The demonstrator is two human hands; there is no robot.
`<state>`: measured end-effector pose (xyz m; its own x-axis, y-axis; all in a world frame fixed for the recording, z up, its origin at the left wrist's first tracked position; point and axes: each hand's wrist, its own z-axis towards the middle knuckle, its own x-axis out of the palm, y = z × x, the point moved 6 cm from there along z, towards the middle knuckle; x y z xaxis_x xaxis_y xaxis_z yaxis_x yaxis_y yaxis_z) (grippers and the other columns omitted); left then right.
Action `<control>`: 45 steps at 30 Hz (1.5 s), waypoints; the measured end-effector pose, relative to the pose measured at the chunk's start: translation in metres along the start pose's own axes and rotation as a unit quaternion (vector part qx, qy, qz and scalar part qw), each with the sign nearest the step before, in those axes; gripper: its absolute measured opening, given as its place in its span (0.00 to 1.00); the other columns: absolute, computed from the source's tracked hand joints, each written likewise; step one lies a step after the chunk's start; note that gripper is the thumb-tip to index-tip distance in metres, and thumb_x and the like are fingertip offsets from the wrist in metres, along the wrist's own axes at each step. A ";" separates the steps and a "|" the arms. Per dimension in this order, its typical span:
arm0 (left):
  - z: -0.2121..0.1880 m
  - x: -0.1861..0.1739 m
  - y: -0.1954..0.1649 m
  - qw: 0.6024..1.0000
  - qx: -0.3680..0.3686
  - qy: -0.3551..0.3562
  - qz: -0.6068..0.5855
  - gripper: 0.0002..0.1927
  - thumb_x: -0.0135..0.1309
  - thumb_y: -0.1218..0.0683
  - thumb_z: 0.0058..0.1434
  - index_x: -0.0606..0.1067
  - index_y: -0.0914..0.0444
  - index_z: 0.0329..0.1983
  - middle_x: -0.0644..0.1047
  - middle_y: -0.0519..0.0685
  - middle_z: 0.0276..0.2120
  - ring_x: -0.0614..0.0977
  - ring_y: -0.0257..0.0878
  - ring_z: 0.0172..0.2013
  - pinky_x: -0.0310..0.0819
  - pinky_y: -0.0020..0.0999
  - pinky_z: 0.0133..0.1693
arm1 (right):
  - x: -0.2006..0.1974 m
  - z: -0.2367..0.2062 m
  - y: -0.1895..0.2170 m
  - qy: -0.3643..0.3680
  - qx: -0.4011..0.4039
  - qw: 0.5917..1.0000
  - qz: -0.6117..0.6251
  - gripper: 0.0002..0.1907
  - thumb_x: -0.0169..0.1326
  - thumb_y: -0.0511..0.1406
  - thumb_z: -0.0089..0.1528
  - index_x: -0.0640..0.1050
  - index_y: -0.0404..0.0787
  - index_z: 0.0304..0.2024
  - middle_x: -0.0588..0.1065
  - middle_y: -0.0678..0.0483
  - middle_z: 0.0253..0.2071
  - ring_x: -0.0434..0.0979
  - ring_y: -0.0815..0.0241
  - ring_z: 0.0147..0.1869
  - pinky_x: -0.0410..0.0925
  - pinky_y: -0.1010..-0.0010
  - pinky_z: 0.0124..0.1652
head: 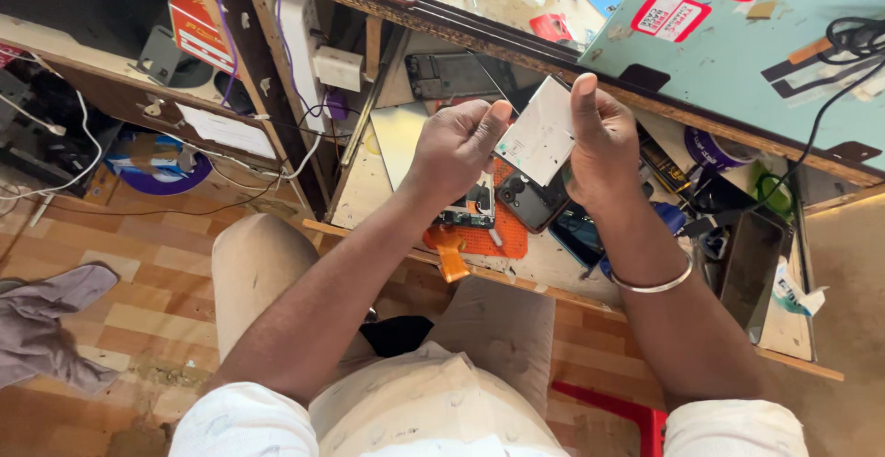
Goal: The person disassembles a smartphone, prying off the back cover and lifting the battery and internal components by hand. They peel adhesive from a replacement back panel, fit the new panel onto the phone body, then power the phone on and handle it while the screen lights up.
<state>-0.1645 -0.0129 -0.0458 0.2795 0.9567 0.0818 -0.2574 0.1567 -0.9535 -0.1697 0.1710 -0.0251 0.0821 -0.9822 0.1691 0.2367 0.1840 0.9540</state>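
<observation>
Two hands held one thing between them: a thin, flat, whitish rectangular panel [539, 137], smudged and dotted, lifted clear above the pull-out work shelf. The left hand [454, 144] pinched its left edge with thumb and fingertips closed on it; the right hand [601, 139] clamped the other edge, thumb pointing up, a plain metal bangle [653, 284] on that wrist. It looked to me like an inspection step, the panel tilted towards the face; any next move would call for a careful edge grip, since so thin a sheet would probably flex or crack.

Directly beneath lay an orange rubber work mat [502, 236] with a small opened phone body [470, 210] on it, and just beside that a dark phone back with a camera cluster [530, 201]. I could not tell from where I stood whether the dark slab [751, 268] further right was a screen or a whole handset. Above them ran a pale teal tabletop [737, 61] covered in stickers, a black cable [830, 98] trailing across. The floor was wood-pattern vinyl [120, 263], with a grey cloth [51, 323] dropped at the left.
</observation>
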 end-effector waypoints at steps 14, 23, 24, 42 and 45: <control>0.002 0.020 0.015 0.976 -0.071 0.130 -0.160 0.13 0.49 0.53 0.71 0.75 0.69 0.44 0.81 0.50 0.31 0.85 0.34 0.29 0.82 0.27 0.29 | 0.003 -0.017 0.033 -0.080 -0.229 0.950 -0.198 0.22 0.62 0.49 0.70 0.73 0.37 0.45 0.71 0.60 0.35 0.67 0.73 0.37 0.63 0.79 0.37; 0.004 0.007 -0.001 0.995 0.076 -0.001 -0.067 0.06 0.51 0.58 0.71 0.70 0.66 0.40 0.80 0.47 0.34 0.81 0.27 0.33 0.81 0.25 0.32 | 0.046 -0.036 0.058 0.000 -0.312 0.822 -0.476 0.10 0.69 0.33 0.61 0.83 0.38 0.44 0.79 0.50 0.42 0.80 0.62 0.41 0.74 0.72 0.40; 0.001 0.007 -0.005 0.996 0.087 -0.005 -0.032 0.07 0.52 0.58 0.71 0.69 0.66 0.38 0.79 0.47 0.32 0.81 0.27 0.32 0.80 0.25 0.31 | 0.046 -0.036 0.058 0.000 -0.312 0.824 -0.472 0.09 0.69 0.32 0.62 0.84 0.38 0.43 0.79 0.50 0.42 0.81 0.61 0.41 0.74 0.71 0.40; -0.010 0.007 -0.024 0.977 0.159 -0.069 0.126 0.09 0.57 0.59 0.66 0.69 0.65 0.34 0.75 0.46 0.23 0.78 0.29 0.24 0.71 0.27 0.25 | 0.046 -0.036 0.058 0.034 -0.304 0.824 -0.477 0.07 0.64 0.31 0.61 0.80 0.35 0.39 0.77 0.45 0.40 0.82 0.49 0.38 0.74 0.62 0.38; -0.010 0.006 -0.023 0.980 0.159 -0.056 0.108 0.09 0.56 0.59 0.67 0.69 0.65 0.34 0.76 0.45 0.23 0.80 0.28 0.25 0.73 0.26 0.25 | 0.048 -0.038 0.064 0.064 -0.351 0.799 -0.483 0.06 0.64 0.29 0.62 0.80 0.35 0.41 0.78 0.46 0.40 0.81 0.46 0.42 0.74 0.61 0.41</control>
<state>-0.1477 -0.0130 -0.0258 0.0880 0.9940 -0.0645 -0.5804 -0.0014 -0.8143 -0.1138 0.1367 0.0347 -0.3793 -0.6745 -0.6334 0.7308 -0.6383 0.2420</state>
